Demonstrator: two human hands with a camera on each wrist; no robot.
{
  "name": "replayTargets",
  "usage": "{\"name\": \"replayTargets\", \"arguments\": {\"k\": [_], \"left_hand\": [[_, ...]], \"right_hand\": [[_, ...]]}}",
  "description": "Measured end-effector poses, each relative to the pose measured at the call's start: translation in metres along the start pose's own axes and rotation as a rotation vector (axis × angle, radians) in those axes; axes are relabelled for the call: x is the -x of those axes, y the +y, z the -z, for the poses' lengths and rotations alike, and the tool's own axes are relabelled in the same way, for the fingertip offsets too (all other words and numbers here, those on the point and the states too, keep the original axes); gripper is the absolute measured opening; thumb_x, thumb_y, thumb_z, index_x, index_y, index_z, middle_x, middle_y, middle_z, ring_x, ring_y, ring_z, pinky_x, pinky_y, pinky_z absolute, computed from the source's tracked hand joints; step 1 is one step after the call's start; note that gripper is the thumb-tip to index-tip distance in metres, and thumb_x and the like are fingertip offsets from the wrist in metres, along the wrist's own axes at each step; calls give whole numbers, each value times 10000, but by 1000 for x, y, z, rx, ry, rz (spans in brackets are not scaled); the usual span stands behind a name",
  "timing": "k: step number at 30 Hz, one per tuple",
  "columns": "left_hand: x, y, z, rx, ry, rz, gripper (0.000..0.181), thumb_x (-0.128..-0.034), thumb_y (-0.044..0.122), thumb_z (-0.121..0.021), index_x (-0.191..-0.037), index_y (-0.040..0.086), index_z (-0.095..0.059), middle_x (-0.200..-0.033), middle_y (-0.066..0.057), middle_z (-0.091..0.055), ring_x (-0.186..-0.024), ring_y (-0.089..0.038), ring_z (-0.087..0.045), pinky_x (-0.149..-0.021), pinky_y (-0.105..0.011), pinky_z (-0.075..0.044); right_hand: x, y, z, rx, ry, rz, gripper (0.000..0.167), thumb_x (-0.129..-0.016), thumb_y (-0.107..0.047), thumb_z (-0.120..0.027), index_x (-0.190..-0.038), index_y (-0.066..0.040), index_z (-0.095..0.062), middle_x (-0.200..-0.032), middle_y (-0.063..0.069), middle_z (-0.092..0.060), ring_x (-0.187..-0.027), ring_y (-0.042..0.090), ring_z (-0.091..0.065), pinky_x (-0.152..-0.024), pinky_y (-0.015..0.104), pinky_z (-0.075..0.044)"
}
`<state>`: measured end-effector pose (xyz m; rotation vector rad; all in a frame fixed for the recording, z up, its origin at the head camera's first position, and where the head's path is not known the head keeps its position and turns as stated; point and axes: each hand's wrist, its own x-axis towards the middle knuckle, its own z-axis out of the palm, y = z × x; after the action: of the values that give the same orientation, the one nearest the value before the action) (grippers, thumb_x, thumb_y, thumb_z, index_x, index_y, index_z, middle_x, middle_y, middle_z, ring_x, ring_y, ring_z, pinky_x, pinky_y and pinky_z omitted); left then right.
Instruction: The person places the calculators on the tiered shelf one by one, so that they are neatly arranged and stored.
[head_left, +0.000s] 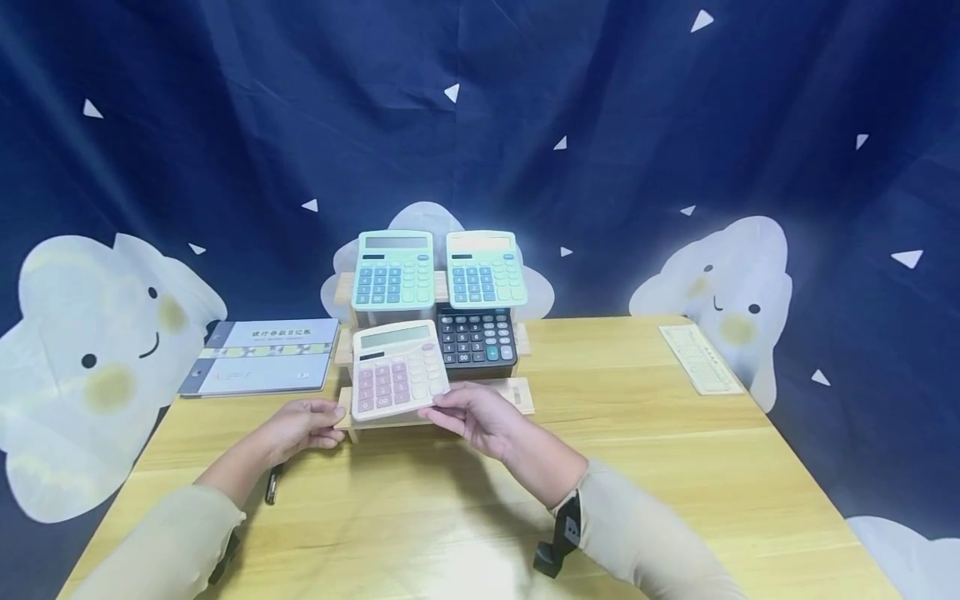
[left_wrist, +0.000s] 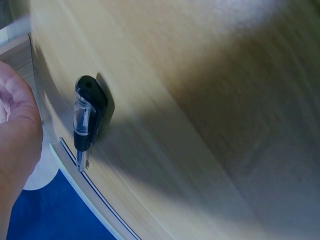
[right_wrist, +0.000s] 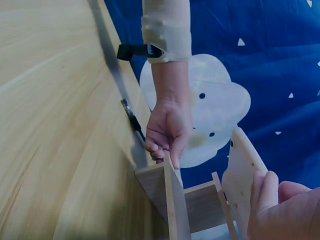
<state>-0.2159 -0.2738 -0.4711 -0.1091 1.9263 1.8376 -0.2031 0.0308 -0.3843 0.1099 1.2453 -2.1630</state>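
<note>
A tiered wooden stand stands on the table, its left end pinched by my left hand at the lowest tier. Near its lower right corner, my right hand grips a white calculator with pink keys, tilted slightly over the lower tiers. The right wrist view shows this calculator from behind, apart from the lowest shelf board. Two mint-green calculators, one left and one right, lean on the top tier. A black calculator sits behind on the right, partly covered.
A bound ledger book lies at the table's left back. Close to my left forearm is a pen with a dark end and clear barrel. A printed cream-coloured strip lies at the right back. Behind the table hangs a blue curtain.
</note>
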Motion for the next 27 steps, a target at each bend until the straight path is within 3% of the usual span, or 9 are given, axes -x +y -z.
{"name": "replayTargets", "arguments": {"k": [8, 18, 27], "left_hand": [[0, -2, 2, 30, -11, -1, 431, -941, 104, -562, -1230, -172, -400, -834, -38, -648, -735, -129, -649, -724, -254, -585], [-1, -2, 2, 16, -7, 2, 463, -940, 115, -567, -1246, -177, -381, -851, -42, -645, -751, -133, -645, -742, -258, -583], [1, 1, 1, 33, -13, 0, 412, -925, 88, -578, -1207, -169, -423, -823, -42, -650, -728, -134, -650, -728, -258, -586]], "right_hand": [[-11, 8, -5, -44, 70, 3, 148, -886, 111, -469, -1015, 53, -511, -889, 154, -658, -786, 209, -694, -819, 226, -551], [-16, 18, -9, -83, 116, 38, 345, -881, 112, -482, -1225, 115, -458, -1159, 263, -594, -883, 235, -690, -841, 229, -545], [-33, 22, -17, -116, 181, 72, 370, -876, 110, -512, -1240, 99, -447, -1075, 234, -616, -809, 183, -689, -821, 210, -548]]}}
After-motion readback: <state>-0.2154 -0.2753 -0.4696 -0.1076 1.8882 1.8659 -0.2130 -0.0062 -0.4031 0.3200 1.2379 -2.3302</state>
